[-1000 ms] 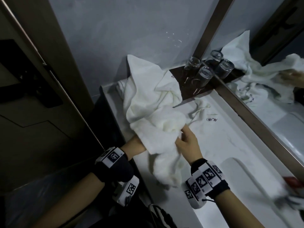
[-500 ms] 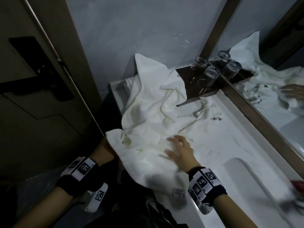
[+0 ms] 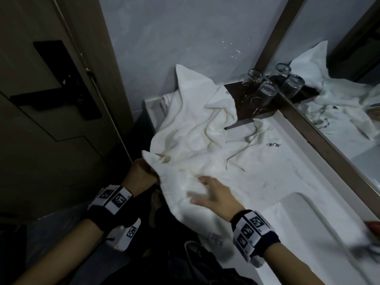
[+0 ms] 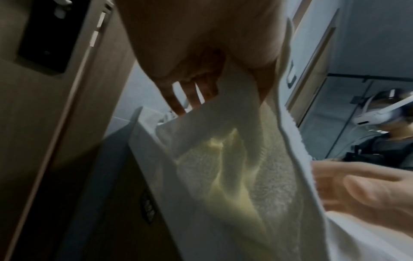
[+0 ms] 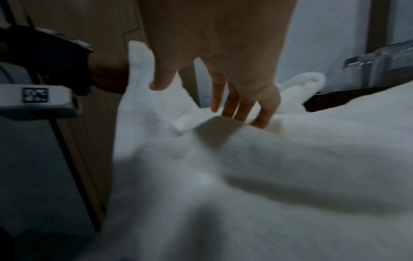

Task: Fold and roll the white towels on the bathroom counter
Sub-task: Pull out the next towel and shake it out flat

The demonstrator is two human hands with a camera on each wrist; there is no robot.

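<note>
Across the counter the white towel is lying crumpled; the left hand is gripping its overhanging corner, the right hand is pressing flat-fingered; tugging harder risks dragging it into the glasses

White towel hides left hand's fingers.
</note>
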